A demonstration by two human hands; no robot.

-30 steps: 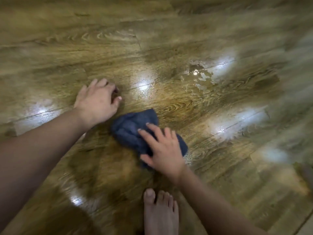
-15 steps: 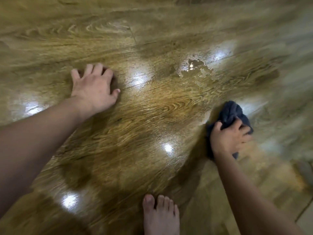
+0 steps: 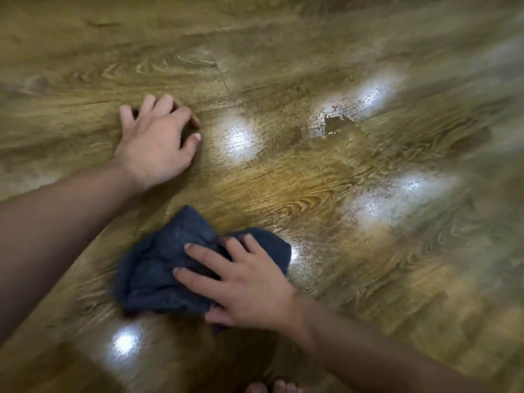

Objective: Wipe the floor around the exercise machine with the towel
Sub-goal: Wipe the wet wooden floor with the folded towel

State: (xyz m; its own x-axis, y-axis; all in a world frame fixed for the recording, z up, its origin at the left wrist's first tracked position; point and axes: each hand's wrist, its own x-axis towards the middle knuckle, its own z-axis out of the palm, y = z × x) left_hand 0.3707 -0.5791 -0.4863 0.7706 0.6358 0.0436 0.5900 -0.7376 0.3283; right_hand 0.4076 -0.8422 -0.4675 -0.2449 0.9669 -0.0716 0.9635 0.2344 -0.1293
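You are partway through, by the look of it: the glossy wood-grain plank floor (image 3: 297, 199) in the middle of the frame carries a thin wet sheen, which suggests it has been gone over, but a small puddle of standing water (image 3: 337, 129) sits right of centre in the upper half, well apart from the cloth, and that patch is not yet done. The exercise machine itself is not in view (the right edge of the frame is too blurred to read), so you cannot judge from here how much of the floor around it remains.

The crumpled dark blue towel (image 3: 170, 268) lies on the floor in the lower centre of the frame. Your right hand (image 3: 243, 287) rests on its right half, fingers spread and nearly straight, pressing it flat against the boards rather than bunching it in a fist. Your left hand (image 3: 156, 143), in the upper left, grasps nothing: its palm and loosely bent fingers are planted on the bare floor as a brace. Toes (image 3: 272, 388) show at the bottom edge.
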